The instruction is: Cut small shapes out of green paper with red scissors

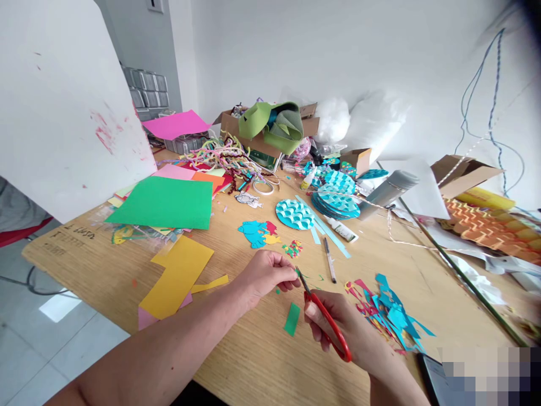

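Over the near middle of the wooden table (253, 361), the left hand (270, 274) is pinching a small green paper piece (297, 273), its thumb and forefinger drawing together on it and its other fingers curling underneath. The right hand (350, 321) is gripping red-handled scissors (327, 317), its fingers wrapping around the handles, and the blades are pointing far and left, their tips meeting the green piece; how far the blades are parting is too small to tell. A green strip (292, 320) is lying on the table just near of the left fingertips, between the two hands. Just far of the left hand, a little heap of coloured paper bits (292, 248) is sitting beside a blue fish-shaped cutout (252, 233), which is lying against smaller red and yellow cutouts (273, 239). A pen (329, 260) is resting far of the scissors, and a white glue tube (343, 230) is lying farther still, near a blue patterned disc (295, 214). To the right of the right hand, blue paper offcuts (397, 317) are spreading in a loose pile, while a phone (435, 379) is lying at the near right. On the left, a cut yellow sheet (181, 273) is lying near of a large green sheet (164, 203).
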`<state>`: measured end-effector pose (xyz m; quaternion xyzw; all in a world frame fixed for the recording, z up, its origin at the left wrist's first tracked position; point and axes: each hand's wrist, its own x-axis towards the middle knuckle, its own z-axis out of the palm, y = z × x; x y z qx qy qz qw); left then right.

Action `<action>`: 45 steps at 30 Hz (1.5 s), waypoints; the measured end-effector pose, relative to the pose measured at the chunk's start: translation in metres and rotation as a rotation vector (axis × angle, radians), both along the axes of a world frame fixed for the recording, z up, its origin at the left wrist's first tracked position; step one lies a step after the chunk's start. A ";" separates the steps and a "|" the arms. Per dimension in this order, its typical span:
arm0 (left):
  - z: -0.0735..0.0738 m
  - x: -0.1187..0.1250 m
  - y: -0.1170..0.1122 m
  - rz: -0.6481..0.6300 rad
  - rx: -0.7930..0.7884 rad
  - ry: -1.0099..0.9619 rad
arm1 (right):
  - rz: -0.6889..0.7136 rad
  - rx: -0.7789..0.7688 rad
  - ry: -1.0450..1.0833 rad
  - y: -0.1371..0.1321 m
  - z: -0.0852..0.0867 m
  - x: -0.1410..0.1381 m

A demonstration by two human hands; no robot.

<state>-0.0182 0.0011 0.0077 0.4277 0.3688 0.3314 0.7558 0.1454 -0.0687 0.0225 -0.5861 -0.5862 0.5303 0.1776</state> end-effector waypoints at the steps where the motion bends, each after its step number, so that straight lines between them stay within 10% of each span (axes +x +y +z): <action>1: 0.000 0.000 0.000 -0.001 0.000 -0.002 | -0.004 -0.004 0.003 0.000 0.000 0.000; 45: -0.001 0.000 -0.001 0.000 -0.024 -0.030 | -0.013 -0.005 0.011 0.000 0.000 -0.001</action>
